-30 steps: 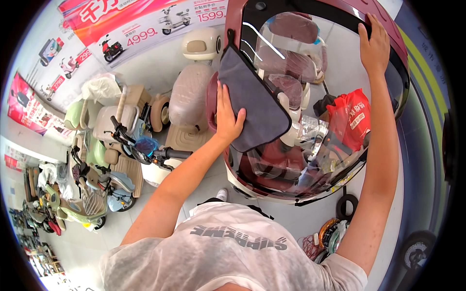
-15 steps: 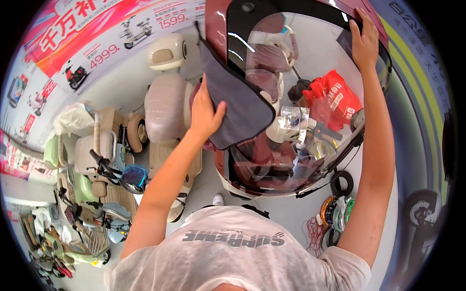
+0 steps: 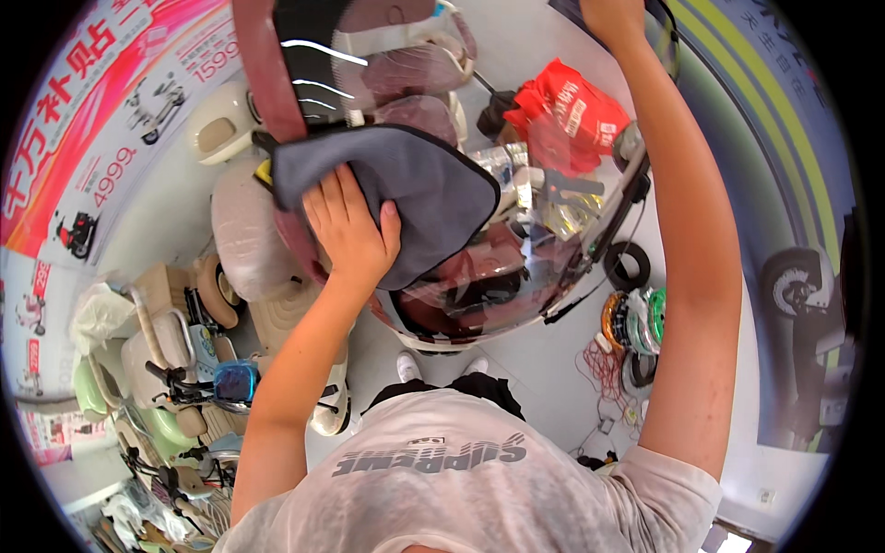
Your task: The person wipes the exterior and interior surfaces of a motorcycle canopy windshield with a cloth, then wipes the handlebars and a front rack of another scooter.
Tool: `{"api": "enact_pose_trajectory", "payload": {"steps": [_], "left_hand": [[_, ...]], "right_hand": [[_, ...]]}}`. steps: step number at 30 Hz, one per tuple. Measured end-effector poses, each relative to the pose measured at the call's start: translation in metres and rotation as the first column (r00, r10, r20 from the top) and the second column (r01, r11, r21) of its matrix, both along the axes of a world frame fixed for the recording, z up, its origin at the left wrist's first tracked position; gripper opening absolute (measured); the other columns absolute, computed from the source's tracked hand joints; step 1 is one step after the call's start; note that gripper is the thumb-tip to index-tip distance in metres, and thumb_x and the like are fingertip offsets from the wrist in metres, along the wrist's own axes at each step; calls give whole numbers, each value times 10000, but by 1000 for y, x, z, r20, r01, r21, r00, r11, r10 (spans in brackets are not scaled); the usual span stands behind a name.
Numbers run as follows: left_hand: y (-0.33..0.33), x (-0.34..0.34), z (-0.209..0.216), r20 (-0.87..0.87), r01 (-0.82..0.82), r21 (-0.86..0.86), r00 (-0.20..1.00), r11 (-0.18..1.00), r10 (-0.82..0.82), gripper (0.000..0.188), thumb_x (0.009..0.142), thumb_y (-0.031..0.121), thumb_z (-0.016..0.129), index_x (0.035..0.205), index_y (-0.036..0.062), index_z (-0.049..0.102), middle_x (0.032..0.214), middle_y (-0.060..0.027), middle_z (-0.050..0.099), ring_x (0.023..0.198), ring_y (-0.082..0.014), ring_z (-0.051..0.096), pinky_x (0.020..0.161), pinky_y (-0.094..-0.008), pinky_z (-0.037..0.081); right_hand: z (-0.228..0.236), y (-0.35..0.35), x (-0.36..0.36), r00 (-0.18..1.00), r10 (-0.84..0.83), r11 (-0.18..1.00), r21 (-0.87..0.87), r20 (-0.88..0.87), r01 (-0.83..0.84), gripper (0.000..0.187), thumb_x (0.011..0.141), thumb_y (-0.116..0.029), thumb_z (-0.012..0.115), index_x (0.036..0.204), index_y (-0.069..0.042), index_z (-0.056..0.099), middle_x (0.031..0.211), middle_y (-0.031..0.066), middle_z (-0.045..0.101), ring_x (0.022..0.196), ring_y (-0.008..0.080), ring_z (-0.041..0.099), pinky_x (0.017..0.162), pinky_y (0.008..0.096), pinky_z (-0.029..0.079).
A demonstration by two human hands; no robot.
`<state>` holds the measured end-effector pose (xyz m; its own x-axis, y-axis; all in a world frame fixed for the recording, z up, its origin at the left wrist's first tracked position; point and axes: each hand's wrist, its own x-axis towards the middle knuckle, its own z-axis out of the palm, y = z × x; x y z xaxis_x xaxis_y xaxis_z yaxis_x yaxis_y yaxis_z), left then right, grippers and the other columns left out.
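Observation:
A grey cloth [image 3: 433, 180] with a black edge lies over the left side of a vehicle's clear windshield [image 3: 489, 276]. On top of it my left hand [image 3: 346, 226] rests flat, fingers stretched and thumb out to the side. A bit of yellow shows at the cloth's left edge. The windshield has a dark border and sits in a dark red frame [image 3: 267, 69]. My right arm reaches far forward along the windshield's right side. Only part of my right hand [image 3: 613, 14] shows at the top edge; its fingers are out of the picture.
Through the windshield show a red bag [image 3: 567, 115] and wrapped seats. Scooters, one with a blue mirror [image 3: 236, 380], crowd the left side. At the right are a black tyre [image 3: 627, 265], coloured wire rolls [image 3: 636, 321] and a red cable tangle [image 3: 601, 369] on the floor.
The view has shifted, so the vehicle sits further left and higher. My left hand has gone from gripping the hanging cloth to lying flat on it. My right hand has mostly left the picture.

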<state>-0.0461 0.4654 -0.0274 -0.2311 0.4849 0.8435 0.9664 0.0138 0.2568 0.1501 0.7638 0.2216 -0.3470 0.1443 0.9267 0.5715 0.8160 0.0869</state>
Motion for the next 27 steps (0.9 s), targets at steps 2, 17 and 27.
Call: {"api": "enact_pose_trajectory", "payload": {"steps": [2,17,27], "left_hand": [[0,19,-6,-84,0,-154,996,988,-13,807,961,406,536,1500,-152,314,1501,-378,373,1386,-543,359,1151,-580,246],[-16,109,-126,-109,-172,-117,981,978,160,750,926,408,554,1395,-165,441,1329,-364,505,1180,-526,481,1041,-585,326],[-46,243,-247,-152,-243,-572,970,784,190,772,928,442,586,1370,-170,424,1231,-356,540,1121,-494,526,1022,-642,333]], "right_hand": [[6,4,11,1000,-25,993,114,6,24,430,1005,-262,509,1356,-13,524,1370,222,561,1299,391,495,1133,456,356],[-116,-158,248,972,82,976,-213,222,-34,353,887,-211,677,1203,-64,621,1289,174,584,1214,398,526,1035,473,416],[-591,-358,643,866,14,-298,-825,499,480,358,943,-364,589,949,-31,720,910,226,718,904,367,701,803,472,542]]}}
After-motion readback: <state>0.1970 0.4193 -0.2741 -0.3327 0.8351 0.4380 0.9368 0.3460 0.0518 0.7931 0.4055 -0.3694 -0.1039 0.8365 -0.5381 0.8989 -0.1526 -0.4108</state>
